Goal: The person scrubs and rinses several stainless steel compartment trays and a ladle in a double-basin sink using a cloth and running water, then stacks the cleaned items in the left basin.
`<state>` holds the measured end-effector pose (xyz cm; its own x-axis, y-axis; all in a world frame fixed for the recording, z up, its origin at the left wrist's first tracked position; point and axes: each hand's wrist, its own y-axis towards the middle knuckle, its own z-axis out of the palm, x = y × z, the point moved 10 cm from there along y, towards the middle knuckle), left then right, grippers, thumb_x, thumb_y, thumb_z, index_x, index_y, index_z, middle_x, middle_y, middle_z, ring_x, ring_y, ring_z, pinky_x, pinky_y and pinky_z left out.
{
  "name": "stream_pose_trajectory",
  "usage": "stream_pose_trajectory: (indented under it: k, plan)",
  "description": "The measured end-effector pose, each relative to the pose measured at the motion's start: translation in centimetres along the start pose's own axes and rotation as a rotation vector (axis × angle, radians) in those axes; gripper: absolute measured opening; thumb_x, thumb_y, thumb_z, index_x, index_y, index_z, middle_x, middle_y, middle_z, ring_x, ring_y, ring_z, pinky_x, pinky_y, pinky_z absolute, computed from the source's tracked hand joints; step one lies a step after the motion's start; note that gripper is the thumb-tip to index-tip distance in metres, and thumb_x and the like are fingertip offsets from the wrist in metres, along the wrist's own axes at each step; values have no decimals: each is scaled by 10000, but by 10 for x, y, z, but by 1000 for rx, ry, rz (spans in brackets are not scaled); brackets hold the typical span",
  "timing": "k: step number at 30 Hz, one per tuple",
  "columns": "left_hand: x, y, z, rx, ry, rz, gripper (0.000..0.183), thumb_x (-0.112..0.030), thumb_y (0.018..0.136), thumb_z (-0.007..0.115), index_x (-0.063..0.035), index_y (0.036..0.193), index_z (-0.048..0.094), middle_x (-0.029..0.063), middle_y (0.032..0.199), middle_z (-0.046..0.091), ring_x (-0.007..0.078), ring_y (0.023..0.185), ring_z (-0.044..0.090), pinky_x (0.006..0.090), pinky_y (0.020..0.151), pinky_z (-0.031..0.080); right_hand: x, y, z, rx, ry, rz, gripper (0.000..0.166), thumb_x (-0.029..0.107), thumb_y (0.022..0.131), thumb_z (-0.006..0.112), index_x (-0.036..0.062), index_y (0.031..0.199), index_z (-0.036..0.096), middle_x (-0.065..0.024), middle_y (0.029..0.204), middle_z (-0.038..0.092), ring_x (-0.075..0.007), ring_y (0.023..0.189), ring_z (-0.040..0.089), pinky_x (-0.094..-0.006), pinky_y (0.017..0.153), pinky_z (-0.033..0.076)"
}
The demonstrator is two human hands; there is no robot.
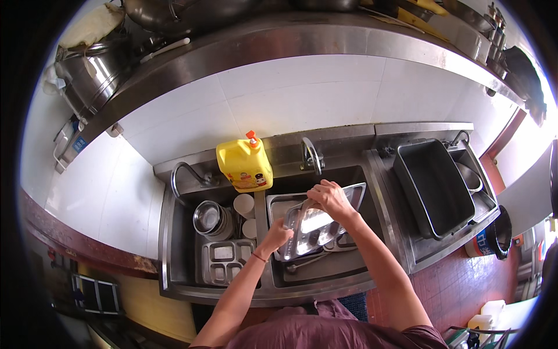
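Note:
Over the right basin [322,268] of a stainless steel double sink, a shiny metal tray [305,240] with compartments is held tilted. My left hand [278,235] grips its left edge. At the upper edge, my right hand [330,201] has its fingers bent over the metal; whether a cloth is under them I cannot tell. Other metal trays lie below in this basin, partly hidden, near a long-handled utensil [301,265]. Stacked metal bowls [208,218], white cups [244,205] and a compartment tray [223,255] sit in the left basin.
A yellow jug with a red pump [246,165] stands behind the basins, between two curved faucets [310,155]. A deep dark tub [436,187] rests on the right-hand drainboard. Overhead runs a metal shelf [296,41] loaded with pots. A bucket [484,240] is on the red floor.

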<state>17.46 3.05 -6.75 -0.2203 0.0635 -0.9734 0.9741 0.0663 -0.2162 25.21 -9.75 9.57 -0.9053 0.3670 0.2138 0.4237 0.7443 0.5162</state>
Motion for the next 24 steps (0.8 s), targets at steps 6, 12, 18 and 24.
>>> stream_pose_trajectory:
  k: [6,12,18,24]
  plan:
    - [-45,-32,-21,-276,52,266,39,22,665,529,48,636,529,-1,528,481,77,490,436,280,442,339,0,-5,-9,-84,157,41,275,168,599,780,86,757,571,-26,707,562,-249,695,532,-367,622,468]
    - [-75,-64,-39,-271,85,270,32,40,665,518,33,634,527,-35,526,457,46,495,405,270,441,307,-67,-46,-6,-71,179,352,348,203,524,846,69,729,599,-66,695,587,-258,655,579,-368,573,467]
    - [-85,-75,-57,-280,5,257,163,47,643,525,-31,530,436,-71,515,394,27,505,350,252,441,265,-123,-89,-5,-280,423,533,443,278,545,884,20,752,590,-100,674,539,-205,602,523,-337,563,422]
    - [-126,-101,-22,-212,210,427,293,79,694,487,-16,850,716,20,655,643,75,535,542,225,490,392,-169,-168,37,-652,1154,1022,405,406,958,522,33,1084,615,-100,1065,670,-144,805,626,-275,674,515]
